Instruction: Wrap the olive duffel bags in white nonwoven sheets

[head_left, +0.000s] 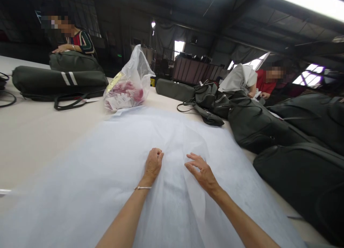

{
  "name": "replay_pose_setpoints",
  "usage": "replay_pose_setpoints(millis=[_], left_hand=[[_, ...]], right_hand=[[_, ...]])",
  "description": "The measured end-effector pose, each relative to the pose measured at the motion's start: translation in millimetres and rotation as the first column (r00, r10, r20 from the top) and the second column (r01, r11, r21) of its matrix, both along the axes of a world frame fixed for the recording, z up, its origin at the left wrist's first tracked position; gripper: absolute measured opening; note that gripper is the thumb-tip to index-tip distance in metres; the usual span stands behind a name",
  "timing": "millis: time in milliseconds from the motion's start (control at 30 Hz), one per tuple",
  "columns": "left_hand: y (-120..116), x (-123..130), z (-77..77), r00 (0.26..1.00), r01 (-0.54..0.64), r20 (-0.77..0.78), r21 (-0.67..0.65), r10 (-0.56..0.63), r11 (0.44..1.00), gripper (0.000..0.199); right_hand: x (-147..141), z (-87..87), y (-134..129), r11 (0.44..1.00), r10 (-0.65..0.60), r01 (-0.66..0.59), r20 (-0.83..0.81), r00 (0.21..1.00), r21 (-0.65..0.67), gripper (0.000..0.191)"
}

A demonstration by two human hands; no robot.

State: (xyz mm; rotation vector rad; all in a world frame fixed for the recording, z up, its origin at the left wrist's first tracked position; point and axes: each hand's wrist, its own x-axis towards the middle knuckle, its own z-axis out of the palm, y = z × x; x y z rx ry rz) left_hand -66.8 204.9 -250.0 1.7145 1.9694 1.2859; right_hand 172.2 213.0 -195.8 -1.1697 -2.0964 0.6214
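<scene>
A large, thin white sheet, slightly see-through, is spread across the table in front of me. My left hand, a bracelet at its wrist, rests on the middle of it with the fingers curled. Creases run from those fingers toward me, and they seem to pinch the sheet, though the fingertips are partly hidden. To the right, my right hand is just over a loose, folded-back layer of the same sheet. Its thumb and fingers are apart, with a gap between them.
A clear plastic bag with reddish contents stands at the sheet's far edge. Dark green bags lie at the far left; several more are piled along the right. Two other people, one in a striped sleeve, work beyond the table.
</scene>
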Motion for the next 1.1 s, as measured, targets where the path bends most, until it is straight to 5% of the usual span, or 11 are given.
replay_pose_setpoints(millis=[133,267,367,467,567,633,733,800,933,1033,1100], left_hand=[[1,1,-2.4,0.999,0.006,0.051,0.041,-0.008,0.999,0.011],[1,2,-3.4,0.997,0.012,0.076,0.047,-0.015,0.999,0.011],[2,2,-4.5,0.996,0.017,0.087,0.037,-0.02,0.999,0.012],[2,2,-5.3,0.995,0.02,0.093,0.027,-0.022,0.999,0.012],[2,3,-5.5,0.995,0.027,0.098,0.032,-0.03,0.999,0.012],[2,3,-5.5,0.995,0.03,0.098,0.039,-0.034,0.999,0.013],[2,2,-6.5,0.995,0.027,0.097,0.048,-0.032,0.998,0.013],[2,2,-7.7,0.995,0.021,0.1,0.055,-0.026,0.998,0.014],[3,1,-9.8,0.993,0.008,0.114,0.072,-0.016,0.997,0.014],[1,1,-9.8,0.993,0.008,0.115,0.096,-0.019,0.995,0.013],[0,2,-9.6,0.995,0.015,0.097,0.12,-0.027,0.993,0.011]], right_hand=[[-8,-7.5,2,0.962,-0.26,0.273,-0.299,0.918,0.004,0.032],[2,-28.1,14,0.813,-0.517,0.583,-0.443,0.733,0.015,0.036],[10,-44.6,22,0.726,-0.633,0.678,-0.495,0.595,-0.114,0.047],[5,-50.7,30,0.796,-0.59,0.574,-0.454,0.668,-0.19,0.048],[-16,-43.5,38,0.945,-0.301,0.324,-0.266,0.916,0.045,0.042],[-37,-36.6,43,0.979,-0.084,0.087,-0.021,0.996,0.187,0.045],[-66,-33.9,47,0.968,0.127,-0.195,0.357,0.925,0.16,0.056],[-78,-38.6,50,0.976,0.136,-0.203,0.495,0.858,0.084,0.06],[-86,-51.9,53,0.987,-0.151,0.152,0.567,0.81,0.046,0.068],[-88,-54.5,58,0.896,-0.379,0.444,0.567,0.731,0.026,0.076],[-91,-51.8,63,0.859,-0.423,0.513,0.574,0.701,0.007,0.078]])
